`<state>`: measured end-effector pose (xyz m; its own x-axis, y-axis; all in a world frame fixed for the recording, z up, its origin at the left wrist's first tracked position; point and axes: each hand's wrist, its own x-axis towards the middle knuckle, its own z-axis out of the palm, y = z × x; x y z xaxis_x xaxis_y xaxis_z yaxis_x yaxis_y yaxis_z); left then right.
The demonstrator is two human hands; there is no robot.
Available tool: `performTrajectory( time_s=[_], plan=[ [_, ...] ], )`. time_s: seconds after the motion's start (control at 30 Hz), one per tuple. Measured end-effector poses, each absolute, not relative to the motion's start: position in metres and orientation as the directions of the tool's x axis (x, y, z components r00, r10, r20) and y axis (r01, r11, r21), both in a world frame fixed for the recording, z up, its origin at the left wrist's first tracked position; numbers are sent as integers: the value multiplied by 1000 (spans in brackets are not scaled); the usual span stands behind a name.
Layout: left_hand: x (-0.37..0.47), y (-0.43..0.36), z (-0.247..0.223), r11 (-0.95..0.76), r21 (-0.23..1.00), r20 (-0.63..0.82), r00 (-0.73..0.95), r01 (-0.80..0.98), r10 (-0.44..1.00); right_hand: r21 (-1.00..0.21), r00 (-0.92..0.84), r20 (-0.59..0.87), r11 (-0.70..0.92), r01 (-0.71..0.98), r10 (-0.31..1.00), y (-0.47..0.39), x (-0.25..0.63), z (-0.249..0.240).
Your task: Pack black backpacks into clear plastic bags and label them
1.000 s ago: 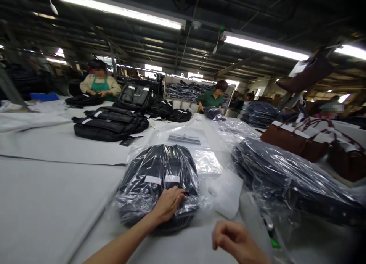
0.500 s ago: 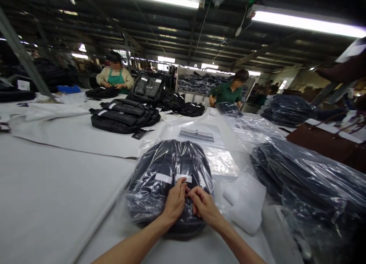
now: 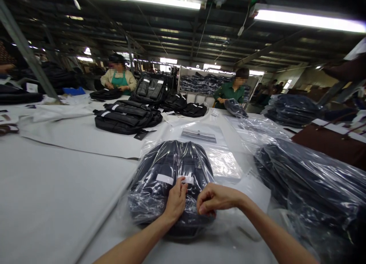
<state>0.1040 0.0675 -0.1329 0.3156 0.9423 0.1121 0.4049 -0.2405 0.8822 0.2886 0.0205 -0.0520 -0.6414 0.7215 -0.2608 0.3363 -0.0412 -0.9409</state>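
Note:
A black backpack (image 3: 160,161) lies in front of me inside a clear plastic bag (image 3: 148,203), with two white strips across its straps. My left hand (image 3: 176,201) rests on the plastic over the middle of the backpack, fingers stretched away from me and apparently holding nothing. Over the bag's right side, my right hand (image 3: 210,199) is bent at the wrist with its fingers curled closed. Whatever may be inside those fingers is hidden.
Black backpacks (image 3: 122,117) are piled beyond, to the left. Plastic-wrapped bags (image 3: 309,180) lie at right, near a brown handbag (image 3: 328,142). Flat plastic bags (image 3: 225,163) lie behind the backpack. Two co-workers (image 3: 118,79) handle bags across the white table (image 3: 71,187).
My right hand has moved away from my left, to the right, and its wrist has turned. My left hand stays on the backpack. The co-worker at right has lifted a wrapped bag.

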Motion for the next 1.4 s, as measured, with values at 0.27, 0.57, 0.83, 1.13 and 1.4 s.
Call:
performTrajectory(
  time_s=[0.27, 0.57, 0.83, 1.13, 1.4],
  plan=[
    [103, 68, -132, -191, 890, 69, 291, 414, 954, -547, -731, -231, 536, 643, 642, 68, 253, -60],
    [102, 69, -136, -150, 901, 58, 230, 406, 971, -542, -723, -176, 548, 638, 668, 83, 247, -86],
    [101, 69, -135, -112, 895, 14, 225, 431, 974, -528, -537, -129, 401, 749, 834, 102, 262, -99],
    [105, 71, -132, -33, 961, -18, 180, 276, 983, -972, -174, -119, -79, 222, 978, 41, 238, -66],
    [106, 85, -151, 123, 990, -128, 84, 67, 988, -950, -47, 221, 226, 215, 974, 9, 179, -117]
  ],
)
